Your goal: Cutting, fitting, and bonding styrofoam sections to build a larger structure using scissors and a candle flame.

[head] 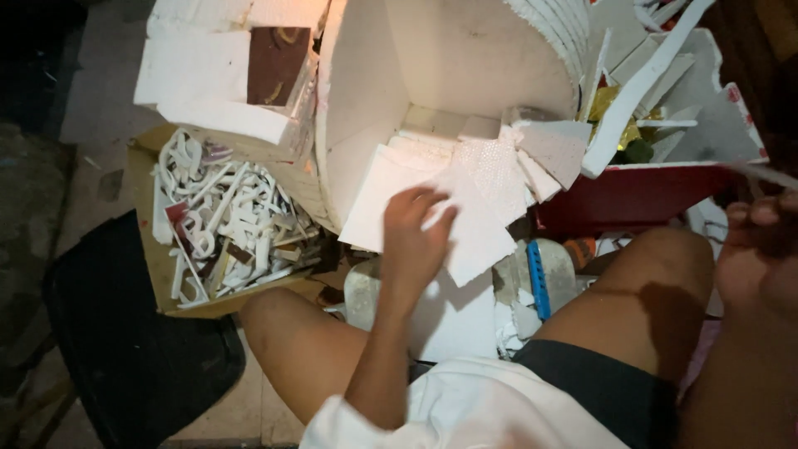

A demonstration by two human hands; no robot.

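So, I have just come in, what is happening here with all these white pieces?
A person sits on the floor with knees apart. The left hand lies flat on a white foam sheet from a loose stack in front of them. The right hand, at the frame's right edge, pinches a thin white strip. To the left, a cardboard tray holds many white cut-out shapes. A blue tool lies between the knees, and a red box of scraps stands behind it.

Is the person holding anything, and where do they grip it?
The left hand lies on a white foam sheet near its middle; a true grip cannot be told. The right hand is blurred.
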